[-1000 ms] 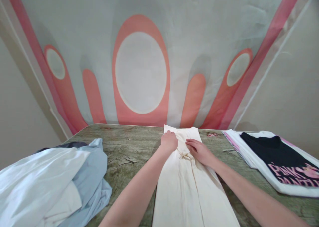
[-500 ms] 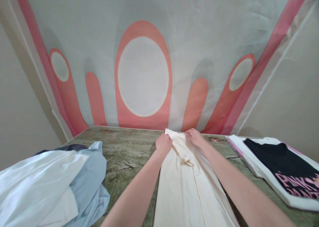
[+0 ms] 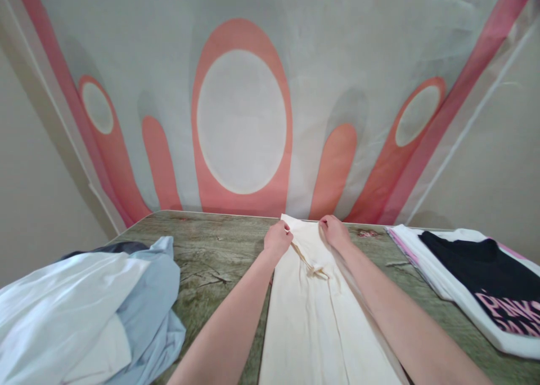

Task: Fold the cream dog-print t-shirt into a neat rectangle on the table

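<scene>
A pair of cream trousers [image 3: 312, 317] lies lengthwise on the table, its waist end at the far edge. A tan drawstring [image 3: 310, 265] is tied in a bow below the waistband. My left hand [image 3: 278, 238] is closed on the left side of the waist, close to the drawstring's upper end. On the opposite side, my right hand [image 3: 334, 231] pinches the right edge of the waistband. The fabric between my hands is spread fairly flat, with creases running down the front. The lower ends of the legs fall outside the view.
A loose heap of clothes, with a white garment [image 3: 63, 306] and a light blue garment [image 3: 154, 300], lies at the left. Folded shirts are stacked at the right, topped by a black printed shirt [image 3: 485, 272]. Behind the wood-patterned table [image 3: 215, 250] rises a printed backdrop [image 3: 242, 120].
My right hand has shifted slightly right with the waistband edge, and the waist looks flatter and wider. My left hand keeps its hold. The view has tilted a little.
</scene>
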Demonstrator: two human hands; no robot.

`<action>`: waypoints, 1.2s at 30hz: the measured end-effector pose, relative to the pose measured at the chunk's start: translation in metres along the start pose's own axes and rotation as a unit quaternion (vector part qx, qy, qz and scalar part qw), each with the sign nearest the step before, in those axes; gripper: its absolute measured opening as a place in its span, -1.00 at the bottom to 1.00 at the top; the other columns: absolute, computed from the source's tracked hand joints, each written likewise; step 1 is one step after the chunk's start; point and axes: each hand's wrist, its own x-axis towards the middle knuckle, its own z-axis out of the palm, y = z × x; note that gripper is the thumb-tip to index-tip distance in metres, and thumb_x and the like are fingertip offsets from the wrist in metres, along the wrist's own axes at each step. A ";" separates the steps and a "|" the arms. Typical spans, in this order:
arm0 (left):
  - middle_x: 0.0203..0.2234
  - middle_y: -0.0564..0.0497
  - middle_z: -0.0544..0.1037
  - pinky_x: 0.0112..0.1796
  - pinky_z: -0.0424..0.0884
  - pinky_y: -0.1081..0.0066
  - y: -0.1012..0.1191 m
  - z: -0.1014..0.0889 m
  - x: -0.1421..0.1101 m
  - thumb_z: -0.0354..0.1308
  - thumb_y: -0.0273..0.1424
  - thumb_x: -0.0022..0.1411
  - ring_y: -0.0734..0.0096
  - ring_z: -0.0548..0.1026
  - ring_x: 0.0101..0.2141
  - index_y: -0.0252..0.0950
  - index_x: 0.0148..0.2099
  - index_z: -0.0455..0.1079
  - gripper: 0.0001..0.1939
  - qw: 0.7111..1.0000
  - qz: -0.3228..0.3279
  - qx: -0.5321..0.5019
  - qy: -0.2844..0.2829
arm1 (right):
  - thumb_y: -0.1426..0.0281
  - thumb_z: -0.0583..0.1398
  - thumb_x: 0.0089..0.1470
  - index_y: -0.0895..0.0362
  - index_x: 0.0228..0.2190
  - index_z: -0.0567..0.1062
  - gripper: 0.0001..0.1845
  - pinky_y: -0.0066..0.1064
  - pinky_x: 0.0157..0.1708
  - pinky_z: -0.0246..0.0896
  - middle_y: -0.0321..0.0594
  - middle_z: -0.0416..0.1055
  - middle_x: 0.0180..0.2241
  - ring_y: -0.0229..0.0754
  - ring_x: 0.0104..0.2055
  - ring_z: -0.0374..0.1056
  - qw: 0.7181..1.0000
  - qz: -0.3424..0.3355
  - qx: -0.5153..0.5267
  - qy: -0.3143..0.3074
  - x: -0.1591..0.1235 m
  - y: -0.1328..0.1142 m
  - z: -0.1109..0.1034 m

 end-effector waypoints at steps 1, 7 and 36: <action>-0.33 -0.03 0.50 -0.27 0.32 0.46 0.002 -0.001 -0.001 0.02 -0.45 0.13 0.36 0.45 -0.26 -0.25 -0.20 0.33 -0.84 1.000 0.002 0.018 -0.005 | 0.40 0.02 0.08 0.13 -0.39 0.46 -0.78 -0.37 -0.23 0.13 -0.14 0.39 -0.31 -0.15 -0.25 0.31 1.000 0.000 0.004 0.004 0.000 0.000 0.001; -0.08 -0.13 0.38 -0.06 0.23 0.33 0.034 -0.010 -0.013 -0.01 -0.39 0.21 0.27 0.35 -0.06 -0.29 -0.03 0.26 -0.73 0.988 0.106 0.109 0.020 | 0.41 0.02 0.05 0.17 -0.25 0.43 -0.75 -0.35 -0.18 0.18 -0.11 0.40 -0.25 -0.16 -0.20 0.32 0.998 0.006 0.027 0.051 0.003 0.001 -0.001; 0.24 -0.10 -0.05 0.13 -0.20 0.15 0.028 0.031 -0.027 -0.31 0.08 0.21 0.14 -0.13 0.22 -0.26 0.25 -0.02 -0.29 0.941 0.282 0.135 -0.133 | 0.18 -0.24 0.21 0.17 0.15 0.12 -0.43 -0.10 0.18 -0.34 -0.10 -0.04 0.22 -0.12 0.25 -0.17 0.983 -0.078 -0.106 -0.131 -0.053 -0.007 -0.029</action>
